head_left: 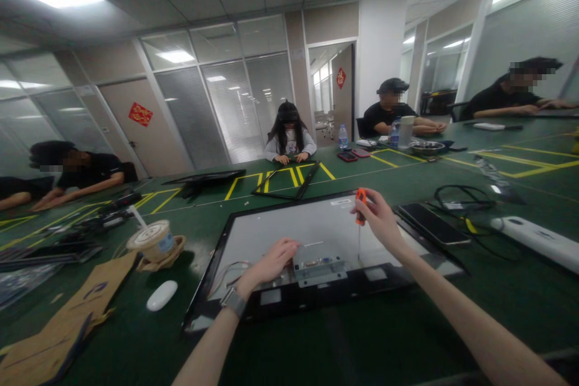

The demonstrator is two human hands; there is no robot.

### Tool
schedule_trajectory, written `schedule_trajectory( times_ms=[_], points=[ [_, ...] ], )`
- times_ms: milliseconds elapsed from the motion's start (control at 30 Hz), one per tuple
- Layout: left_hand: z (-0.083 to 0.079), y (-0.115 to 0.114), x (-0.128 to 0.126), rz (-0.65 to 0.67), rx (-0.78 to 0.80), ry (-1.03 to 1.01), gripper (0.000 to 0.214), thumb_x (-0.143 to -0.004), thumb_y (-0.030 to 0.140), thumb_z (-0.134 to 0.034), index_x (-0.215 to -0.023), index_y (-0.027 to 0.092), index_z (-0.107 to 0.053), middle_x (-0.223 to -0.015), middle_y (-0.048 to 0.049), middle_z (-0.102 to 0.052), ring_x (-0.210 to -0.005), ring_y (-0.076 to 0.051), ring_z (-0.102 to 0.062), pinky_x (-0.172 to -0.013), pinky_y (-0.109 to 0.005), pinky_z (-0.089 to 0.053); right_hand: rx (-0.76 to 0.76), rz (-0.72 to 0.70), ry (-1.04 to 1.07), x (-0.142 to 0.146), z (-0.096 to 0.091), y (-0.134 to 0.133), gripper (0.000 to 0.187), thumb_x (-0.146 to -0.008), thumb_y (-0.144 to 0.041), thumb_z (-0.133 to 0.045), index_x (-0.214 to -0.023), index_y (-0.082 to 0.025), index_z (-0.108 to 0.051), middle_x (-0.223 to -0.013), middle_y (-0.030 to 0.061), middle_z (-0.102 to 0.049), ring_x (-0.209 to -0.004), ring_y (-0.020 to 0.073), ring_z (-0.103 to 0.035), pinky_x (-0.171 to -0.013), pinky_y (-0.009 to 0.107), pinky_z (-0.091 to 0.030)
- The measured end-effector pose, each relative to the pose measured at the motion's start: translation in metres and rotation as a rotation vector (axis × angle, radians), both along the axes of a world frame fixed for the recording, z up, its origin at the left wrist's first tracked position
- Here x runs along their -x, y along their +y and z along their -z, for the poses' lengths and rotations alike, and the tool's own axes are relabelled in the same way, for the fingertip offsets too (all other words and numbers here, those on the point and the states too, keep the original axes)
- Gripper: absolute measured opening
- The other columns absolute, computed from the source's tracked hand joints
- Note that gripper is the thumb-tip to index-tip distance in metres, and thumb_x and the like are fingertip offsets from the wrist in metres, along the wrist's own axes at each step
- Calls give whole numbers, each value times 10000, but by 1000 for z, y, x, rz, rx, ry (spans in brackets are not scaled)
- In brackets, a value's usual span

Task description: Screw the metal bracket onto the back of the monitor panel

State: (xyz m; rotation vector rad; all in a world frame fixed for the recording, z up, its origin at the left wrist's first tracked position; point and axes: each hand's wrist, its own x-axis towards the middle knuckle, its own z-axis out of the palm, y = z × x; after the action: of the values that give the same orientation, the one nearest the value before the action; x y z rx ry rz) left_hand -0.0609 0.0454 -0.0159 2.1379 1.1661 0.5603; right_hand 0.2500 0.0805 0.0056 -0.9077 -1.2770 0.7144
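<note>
An opened flat monitor [253, 235] lies face down on the green table, its grey metal back showing. My right hand [377, 220] is closed on an orange-handled screwdriver [360, 205], held upright with its thin shaft pointing down at the metal connector bracket [319, 268]. My left hand [271, 262] rests on the panel just left of that bracket, fingers curled against the metal, next to some loose wires [226, 271]. A watch sits on my left wrist.
A white mouse [161, 295], a lidded cup [151, 240] and brown cardboard [67, 325] lie to the left. A phone [432, 223], black cables [470, 205] and a white power strip [538, 241] lie to the right. Several other people sit around the table's far side.
</note>
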Motion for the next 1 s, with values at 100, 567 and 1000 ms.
schedule_trajectory(
  times_ms=[100,567,1000],
  points=[
    [2,1,-4,-64,-69,-20,467,-1020,415,-241,-1129,196,-639,-1164,-78,-603,-1109,-187,-559,-1063,-343,-399,5,-109,87,17,-3,-15,542,-814,-556,-679,-1187,-208,-495,-680,-9,-673,-519,149,-612,-476,261,-491],
    [19,6,-2,-191,-392,392,334,-991,204,-351,-1205,208,-607,-1199,-82,-586,-1120,-210,-545,-1019,-366,-425,-87,-186,55,40,2,-39,441,-839,-469,-690,-1132,-255,-440,-714,-40,-647,-606,168,-688,-562,309,-585],
    [16,4,-6,-181,-366,465,335,-993,186,-339,-1238,210,-566,-1239,-93,-561,-1155,-219,-525,-1023,-372,-415,-171,-208,-126,38,8,-39,357,-916,-393,-605,-1191,-266,-416,-771,-16,-668,-661,187,-711,-629,342,-601]
  ],
)
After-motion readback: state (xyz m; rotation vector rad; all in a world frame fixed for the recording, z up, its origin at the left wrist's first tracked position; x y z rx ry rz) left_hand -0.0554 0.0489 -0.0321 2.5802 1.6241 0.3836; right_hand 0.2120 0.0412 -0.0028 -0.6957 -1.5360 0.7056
